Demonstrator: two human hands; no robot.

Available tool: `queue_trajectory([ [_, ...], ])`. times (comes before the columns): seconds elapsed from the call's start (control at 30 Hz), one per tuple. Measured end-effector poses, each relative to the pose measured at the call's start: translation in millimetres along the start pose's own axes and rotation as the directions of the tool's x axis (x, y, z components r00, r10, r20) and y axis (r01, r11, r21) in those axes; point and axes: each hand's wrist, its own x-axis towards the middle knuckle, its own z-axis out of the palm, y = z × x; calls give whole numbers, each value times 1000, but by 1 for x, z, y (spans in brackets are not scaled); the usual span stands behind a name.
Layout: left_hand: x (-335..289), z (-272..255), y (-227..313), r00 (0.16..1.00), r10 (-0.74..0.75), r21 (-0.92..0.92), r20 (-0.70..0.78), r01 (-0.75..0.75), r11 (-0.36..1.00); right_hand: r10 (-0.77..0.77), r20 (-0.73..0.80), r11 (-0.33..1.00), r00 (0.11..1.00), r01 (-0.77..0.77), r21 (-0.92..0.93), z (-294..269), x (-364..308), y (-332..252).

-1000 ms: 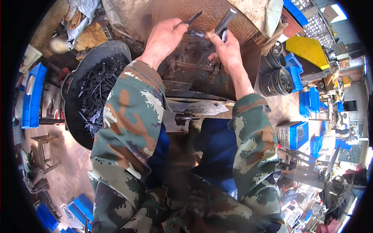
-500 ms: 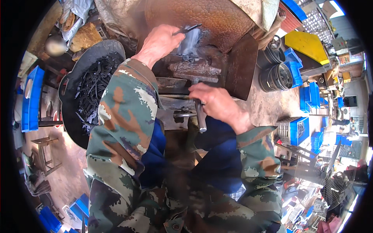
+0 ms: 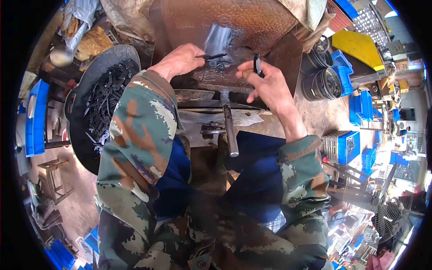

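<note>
My left hand (image 3: 181, 60) is closed on a thin dark metal strip (image 3: 213, 56), which points right over the soot-dark work hollow (image 3: 198, 81). To its right, my right hand (image 3: 273, 87) has a small dark flat piece (image 3: 257, 65) between its fingers; its exact kind is not clear. Below and between the hands, a round metal bar (image 3: 230, 132) sticks out toward me, and neither hand touches it. A whitish blurred streak (image 3: 218, 39) shows just beyond the strip, against the brown pitted metal hood (image 3: 261, 27).
On the left stands a large black tub (image 3: 77, 139) filled with many dark strips (image 3: 110, 96). Dark buckets (image 3: 321, 84) stand at the right, near blue crates (image 3: 348, 148) and a yellow panel (image 3: 357, 51). A fan (image 3: 391, 213) is at the lower right, a wooden stool (image 3: 55, 177) lower left.
My right hand has let go of the metal bar and moved up and right, now with a dark piece in its fingers. My left hand has come down slightly with its strip.
</note>
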Motion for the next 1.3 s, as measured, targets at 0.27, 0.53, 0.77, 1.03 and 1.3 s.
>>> queue_trajectory([
  [0.27, 7, -9, 25, 987, 21, -95, -160, -36, 995, 63, -234, 927, 970, 30, 374, -1, 15, -1],
  [0.53, -24, -5, 88, 998, -1, -672, -55, -36, 740, -90, -213, 830, 973, 192, 525, 15, 22, -10],
  [0.77, -18, -2, 84, 990, -42, -691, -133, -62, 720, -53, -317, 824, 947, 220, 521, 18, 26, -6],
  [1.03, 7, -5, 14, 967, -239, -435, -91, 177, 883, -14, -338, 888, 941, 167, 428, 13, 27, 2],
  [1.3, 4, 6, 7, 996, 85, -111, -8, -85, 990, -68, -360, 909, 931, 207, 363, 7, 20, 4],
])
